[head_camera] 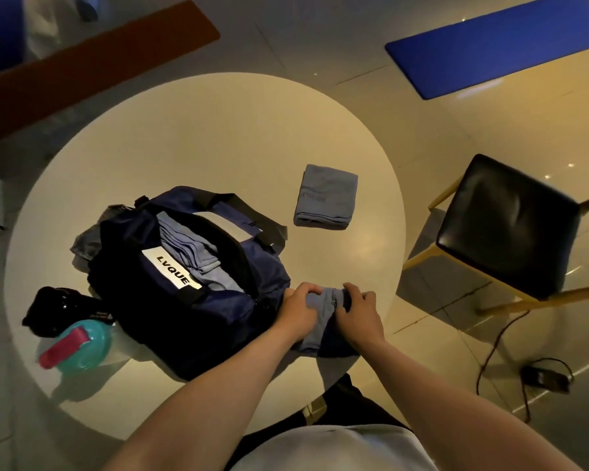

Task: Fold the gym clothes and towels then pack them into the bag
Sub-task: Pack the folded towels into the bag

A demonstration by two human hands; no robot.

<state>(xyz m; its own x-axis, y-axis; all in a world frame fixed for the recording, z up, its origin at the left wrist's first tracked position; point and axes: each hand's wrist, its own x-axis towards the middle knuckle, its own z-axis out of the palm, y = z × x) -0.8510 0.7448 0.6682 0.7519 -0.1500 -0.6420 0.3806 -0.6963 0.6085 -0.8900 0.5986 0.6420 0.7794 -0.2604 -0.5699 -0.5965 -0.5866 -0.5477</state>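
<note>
You look past halfway. The bag [170, 314] sits open on the table [218, 137], toward 8 o'clock of its top, with a stack [187, 246] of folded blue-grey pieces inside. One folded towel [325, 198] lies on the table at 2 o'clock from the bag, well apart from it, not yet packed. A crumpled grey garment [87, 244] pokes out behind the bag at 10 o'clock and seems unfolded. Your left grip [300, 309] and right grip [357, 312] both curl their fingers into a grey-blue cloth [320, 321] at the bag's 4 o'clock end, pinching it. The cloth looks soft and bunched, lying against the bag's side near the table edge; I cannot tell whether it is going into an end pocket.
</note>
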